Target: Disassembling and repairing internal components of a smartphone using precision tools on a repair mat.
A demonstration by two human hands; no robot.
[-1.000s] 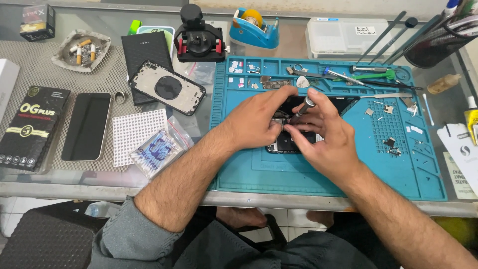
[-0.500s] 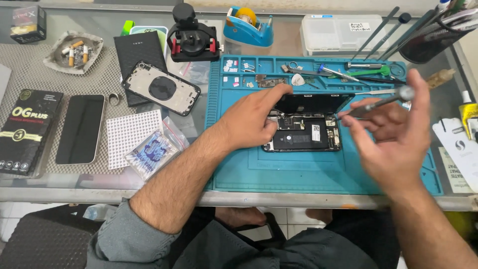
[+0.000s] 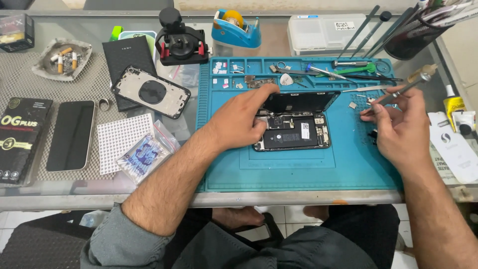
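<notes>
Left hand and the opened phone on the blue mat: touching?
Touching. The head view shows the left hand lying on the opened phone, fingers on its left end and on the raised screen's edge, no gap. The right hand holds a screwdriver clear of it.

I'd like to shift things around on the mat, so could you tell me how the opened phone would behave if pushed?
The opened phone would probably slide as a stiff slab, though the mat looks grippy. Its lifted screen stands tilted, so it could flop or strain its joint. The bare insides look fragile; the left hand steadies it.
</notes>
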